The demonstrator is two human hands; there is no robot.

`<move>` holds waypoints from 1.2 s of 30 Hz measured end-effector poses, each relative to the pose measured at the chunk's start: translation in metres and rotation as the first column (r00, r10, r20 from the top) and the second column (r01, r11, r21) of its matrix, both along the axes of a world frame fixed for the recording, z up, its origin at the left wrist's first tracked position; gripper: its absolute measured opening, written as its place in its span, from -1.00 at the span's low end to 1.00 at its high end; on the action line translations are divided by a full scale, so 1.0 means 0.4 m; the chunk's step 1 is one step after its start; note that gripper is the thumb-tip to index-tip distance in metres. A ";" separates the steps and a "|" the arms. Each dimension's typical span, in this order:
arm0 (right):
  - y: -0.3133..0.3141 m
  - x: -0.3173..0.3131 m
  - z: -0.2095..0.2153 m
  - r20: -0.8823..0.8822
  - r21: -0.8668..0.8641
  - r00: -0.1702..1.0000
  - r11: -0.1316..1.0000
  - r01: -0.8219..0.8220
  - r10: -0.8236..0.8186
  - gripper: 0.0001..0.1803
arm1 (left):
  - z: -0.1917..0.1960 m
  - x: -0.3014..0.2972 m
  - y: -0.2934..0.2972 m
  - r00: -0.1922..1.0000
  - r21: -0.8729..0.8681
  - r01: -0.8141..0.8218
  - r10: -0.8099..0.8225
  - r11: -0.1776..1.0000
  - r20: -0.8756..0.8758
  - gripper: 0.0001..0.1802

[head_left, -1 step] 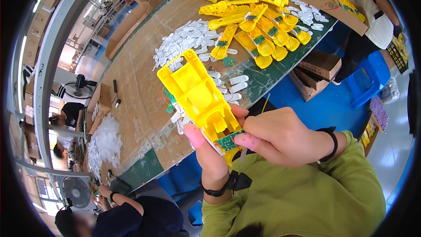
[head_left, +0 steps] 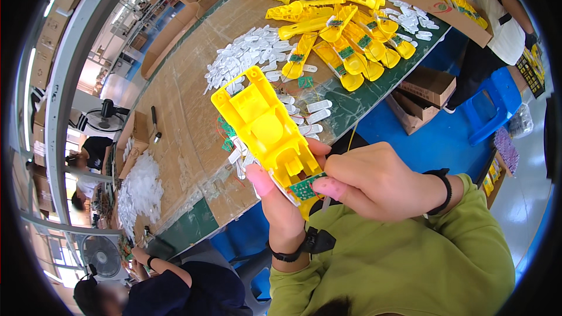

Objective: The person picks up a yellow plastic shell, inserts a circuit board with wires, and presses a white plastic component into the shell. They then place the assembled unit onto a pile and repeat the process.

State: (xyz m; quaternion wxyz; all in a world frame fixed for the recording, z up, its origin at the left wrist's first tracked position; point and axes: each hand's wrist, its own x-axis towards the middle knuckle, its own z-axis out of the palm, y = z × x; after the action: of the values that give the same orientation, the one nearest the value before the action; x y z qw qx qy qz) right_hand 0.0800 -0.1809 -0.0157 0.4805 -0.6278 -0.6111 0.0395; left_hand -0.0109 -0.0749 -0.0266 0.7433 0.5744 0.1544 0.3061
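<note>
A yellow plastic housing, open side up and hollow with moulded ribs, is tilted in front of me over the table edge. My left hand is closed around its lower end, thumb along the near side. A small green circuit board sits at that lower end, with a thin red wire by it. My right hand is closed, its thumb pressed on the board's right end; its curled fingers hide whatever lies behind. A white strip shows along the housing's edge beside the left thumb.
On the table lie a heap of white plastic pieces, a pile of yellow housings with boards, a hammer-like tool and clear plastic pieces. A co-worker sits at left; a blue stool stands at right.
</note>
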 end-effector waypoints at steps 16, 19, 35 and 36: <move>0.046 0.053 -0.055 -0.474 -0.091 0.834 0.926 -0.365 0.282 -0.70 | -0.004 0.050 -0.014 0.963 -0.152 0.089 -0.047 0.984 0.264 -0.20; 0.057 0.033 -0.077 -0.696 0.187 0.575 0.882 -0.433 0.430 -0.70 | 0.008 0.063 -0.027 0.985 -0.105 -0.100 0.113 0.990 0.133 -0.25; 0.017 0.017 -0.082 -0.816 0.232 0.509 0.962 -0.145 0.273 -0.62 | -0.045 -0.022 0.019 0.970 0.666 -0.195 0.242 0.720 0.022 -0.81; 0.018 0.019 -0.091 -0.812 0.234 0.521 0.964 -0.125 0.264 -0.59 | -0.048 -0.012 0.018 0.968 0.641 -0.197 0.250 0.742 0.009 -0.82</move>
State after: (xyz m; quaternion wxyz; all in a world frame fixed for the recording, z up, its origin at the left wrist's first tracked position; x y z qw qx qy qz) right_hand 0.0874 -0.1738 -0.0519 0.7503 -0.4231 -0.3754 0.3424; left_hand -0.0159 -0.0679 -0.0458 0.4558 0.7808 0.1380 0.4043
